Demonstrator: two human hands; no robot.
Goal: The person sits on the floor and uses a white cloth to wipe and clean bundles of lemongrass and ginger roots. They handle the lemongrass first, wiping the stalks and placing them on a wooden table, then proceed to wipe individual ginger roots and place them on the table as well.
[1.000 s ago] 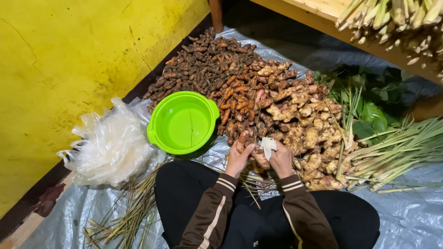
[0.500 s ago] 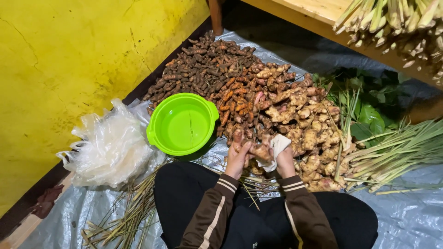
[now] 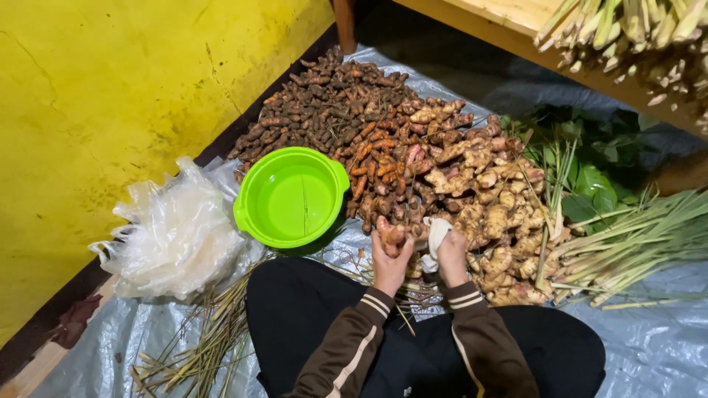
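Left hand: your left hand [image 3: 389, 259] grips a knobbly orange-brown root piece [image 3: 391, 233] at the near edge of the mixed root heap [image 3: 413, 158].
Right hand: your right hand [image 3: 451, 254] is closed around a small white cloth [image 3: 436, 234], just beside the root.
Nearby: round green plastic bowl [image 3: 290, 196] left of both hands, on the grey plastic sheet [image 3: 649, 346].

Bowl [image 3: 290, 197] left of root heap [image 3: 413, 158], plastic bags [image 3: 173, 236] farther left, lemongrass stalks [image 3: 634, 243] right, hands [image 3: 417, 254] before heap
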